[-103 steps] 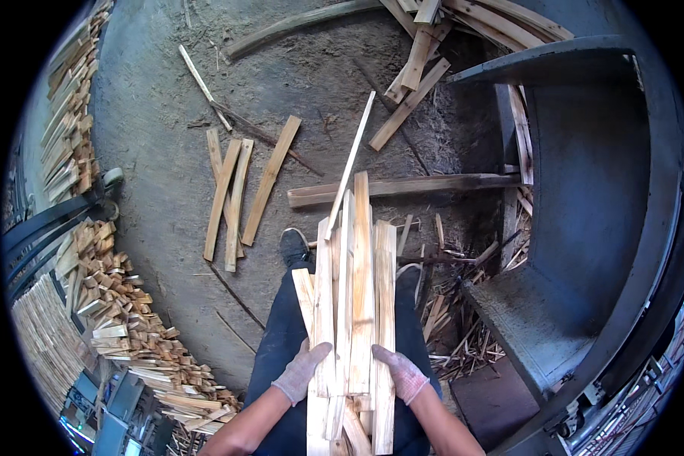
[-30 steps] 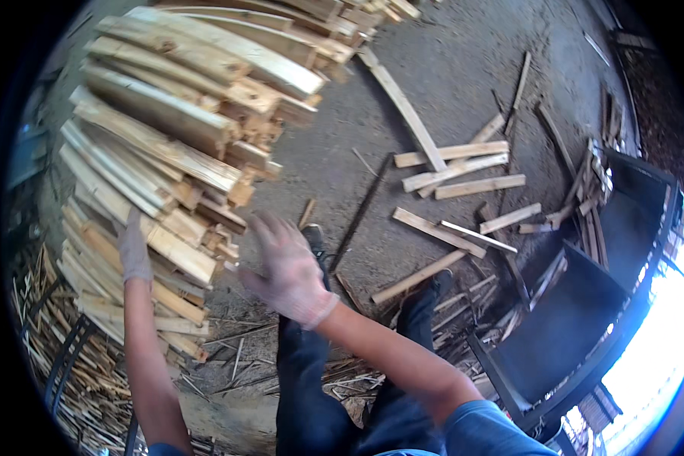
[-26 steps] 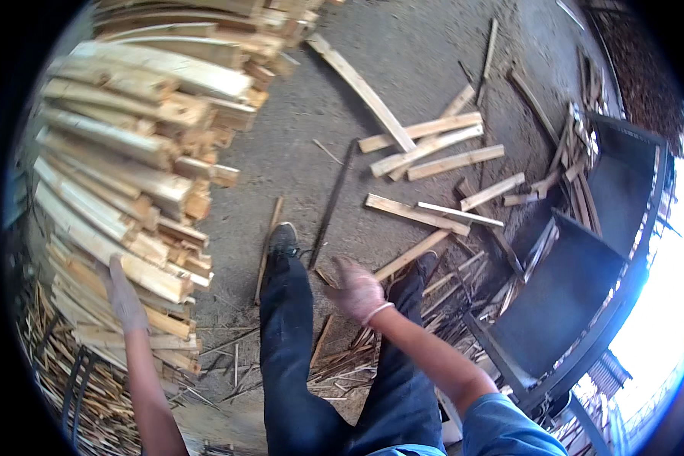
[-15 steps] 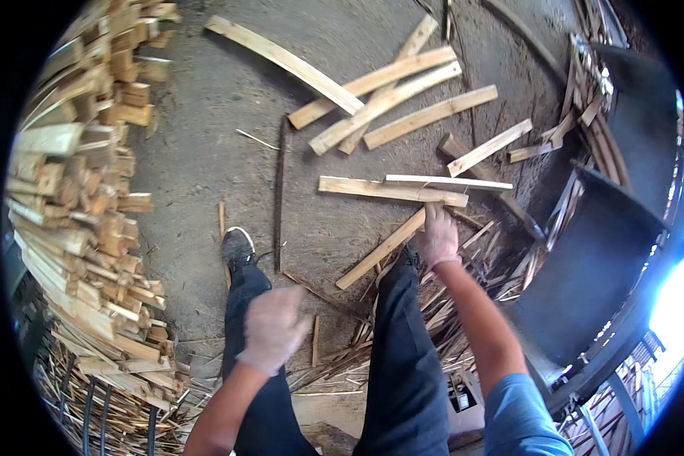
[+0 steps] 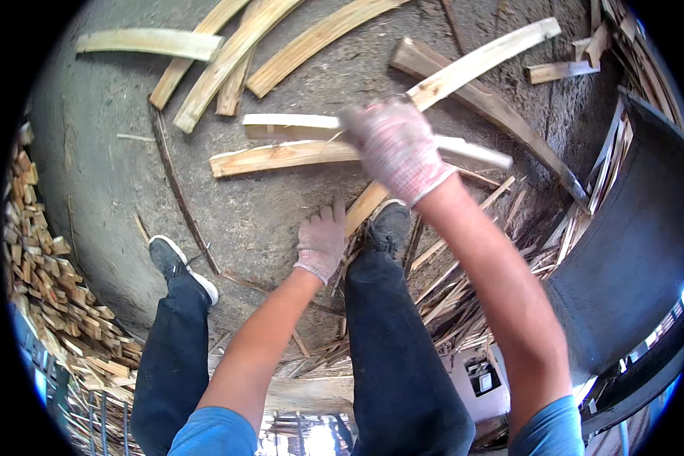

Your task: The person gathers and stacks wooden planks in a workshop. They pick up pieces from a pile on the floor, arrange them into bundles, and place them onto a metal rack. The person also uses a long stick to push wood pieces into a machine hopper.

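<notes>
My right hand (image 5: 399, 148), in a reddish-white work glove and partly blurred, is curled over the middle of a pale narrow wooden strip (image 5: 292, 121). The strip shows on both sides of the glove. Just nearer lies a yellowish plank (image 5: 281, 156), its right part hidden behind this hand. My left hand (image 5: 321, 242), also gloved, is low in front of my right shoe with its fingers stretched forward. Its fingertips are beside a short board (image 5: 365, 208); whether they touch it I cannot tell. Another pale board (image 5: 482, 64) extends beyond the right hand.
Several planks (image 5: 239, 64) lie crossed at the far left. A darker beam (image 5: 501, 114) slants across the right. Stacked wood (image 5: 53, 281) stands at the left; thin scraps (image 5: 456, 304) lie near my right leg. A dark metal panel (image 5: 623, 251) bounds the right side.
My left hand has come forward and right toward the short board. My right hand has moved from that board's far end to the pale strip. The view has shifted right.
</notes>
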The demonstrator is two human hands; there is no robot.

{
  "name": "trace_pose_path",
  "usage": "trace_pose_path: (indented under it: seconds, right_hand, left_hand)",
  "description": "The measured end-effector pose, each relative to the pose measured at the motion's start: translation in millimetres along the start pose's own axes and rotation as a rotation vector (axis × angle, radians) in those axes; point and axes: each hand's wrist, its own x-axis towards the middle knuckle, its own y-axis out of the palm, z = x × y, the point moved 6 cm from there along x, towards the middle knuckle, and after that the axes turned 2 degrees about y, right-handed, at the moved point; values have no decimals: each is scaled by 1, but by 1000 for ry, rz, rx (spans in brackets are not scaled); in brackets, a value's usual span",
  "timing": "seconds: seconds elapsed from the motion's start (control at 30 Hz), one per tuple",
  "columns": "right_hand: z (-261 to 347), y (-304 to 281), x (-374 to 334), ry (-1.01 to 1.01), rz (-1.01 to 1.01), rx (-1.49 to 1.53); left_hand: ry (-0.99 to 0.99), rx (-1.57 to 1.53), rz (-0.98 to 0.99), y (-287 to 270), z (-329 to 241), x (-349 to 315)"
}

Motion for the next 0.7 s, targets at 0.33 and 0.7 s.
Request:
trace_pose_path:
  seconds: [0.33,0.7]
  right_hand:
    - [-178,-76,-20,809,-371,898]
    - [-219,-4,11,1154,-405,509]
  left_hand:
    - [-105,-56,-18,-2,-26,7]
    - [-147,-232,112,-32,-17,-97]
